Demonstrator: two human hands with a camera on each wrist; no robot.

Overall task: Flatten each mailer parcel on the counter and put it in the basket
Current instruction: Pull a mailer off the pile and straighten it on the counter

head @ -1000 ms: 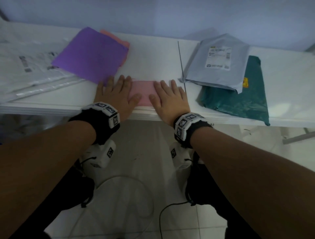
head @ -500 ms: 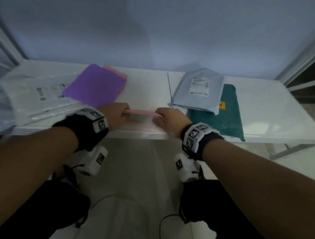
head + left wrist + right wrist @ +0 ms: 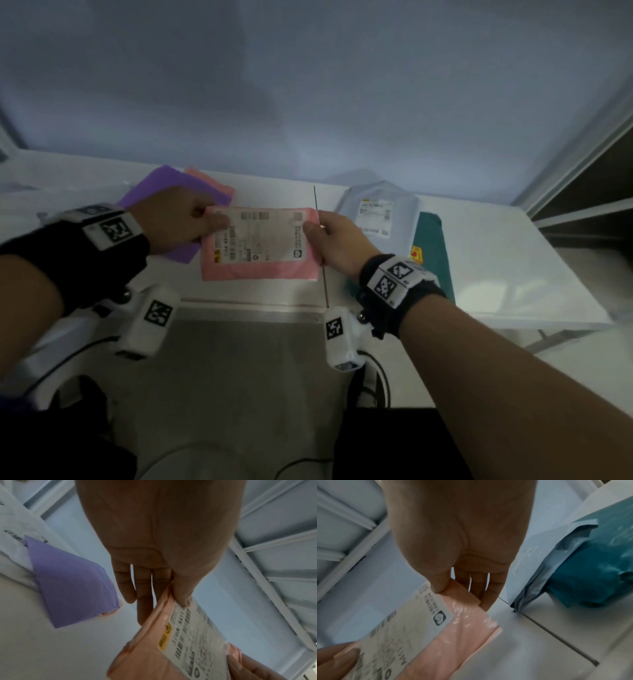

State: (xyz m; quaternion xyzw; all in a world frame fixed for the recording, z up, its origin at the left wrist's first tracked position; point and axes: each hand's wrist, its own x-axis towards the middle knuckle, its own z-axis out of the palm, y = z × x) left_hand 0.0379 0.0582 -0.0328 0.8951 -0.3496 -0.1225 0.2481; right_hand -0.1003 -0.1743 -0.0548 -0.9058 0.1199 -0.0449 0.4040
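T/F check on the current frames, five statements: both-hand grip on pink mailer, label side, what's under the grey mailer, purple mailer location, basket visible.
1. Both hands hold the pink mailer by its top corners. True: the left hand pinches one corner, the right hand the other.
2. The pink mailer's shipping label faces away from the head camera. False: the label faces it.
3. The grey mailer lies partly over the teal mailer. True.
4. The purple mailer lies to the right of the grey mailer. False: it lies on the left part of the counter, behind the left hand.
5. A basket stands on the counter. False: no basket shows in any view.
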